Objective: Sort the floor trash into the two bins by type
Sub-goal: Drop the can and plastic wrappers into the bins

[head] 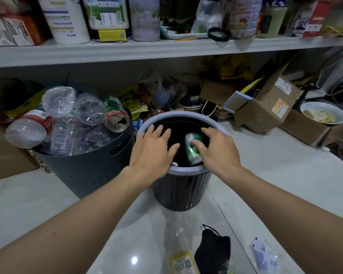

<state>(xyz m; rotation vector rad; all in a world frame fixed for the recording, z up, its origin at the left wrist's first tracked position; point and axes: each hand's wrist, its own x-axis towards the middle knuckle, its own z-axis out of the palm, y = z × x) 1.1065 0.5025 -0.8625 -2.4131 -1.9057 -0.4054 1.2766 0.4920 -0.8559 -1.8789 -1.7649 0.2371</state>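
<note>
Right hand [218,153] hangs loose-fingered, thumb against the green can [192,152], over the small bin [186,171]; left hand [154,153] is spread, empty. A similar can sits in the heaped bin [83,175], so this one risks being missorted

Glossy pale floor [275,175] under cluttered shelf [147,50]

Single view: head-worn, wide-angle, facing forward and steeply down. Both forearms enter from the bottom edge. Close range: left hand [152,149] and right hand [216,153] sit mid-frame over the small bin [188,171], whose mouth is seen from above. Larger bin [83,175] is just left of it. Shelf [127,50] spans the top and bows with lens distortion. Floor [275,165] fills the lower frame.
</note>
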